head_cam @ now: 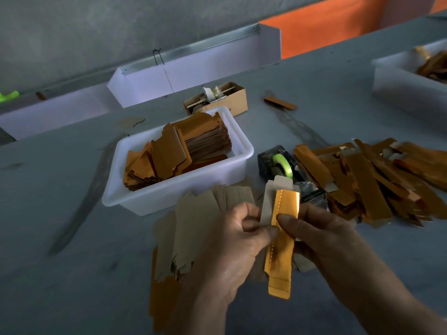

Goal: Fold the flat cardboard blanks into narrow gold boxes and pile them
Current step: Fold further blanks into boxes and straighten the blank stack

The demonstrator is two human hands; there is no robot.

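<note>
Both hands hold one partly folded gold blank [281, 247] upright over the table, its gold panels facing me and a grey inner flap showing at the top left. My left hand [232, 240] pinches its left edge between thumb and fingers. My right hand [321, 235] grips its right side, thumb pressed on the gold face. Several flat blanks [191, 228] lie grey side up under my hands. To the right lies a loose pile of folded narrow gold boxes [372, 182].
A white tub [154, 201] full of gold blanks stands behind my hands. A black tape dispenser [283, 165] with green tape sits between the tub and the pile. Farther back are a small cardboard box [237, 100], a white divider and a second white tub [406, 90].
</note>
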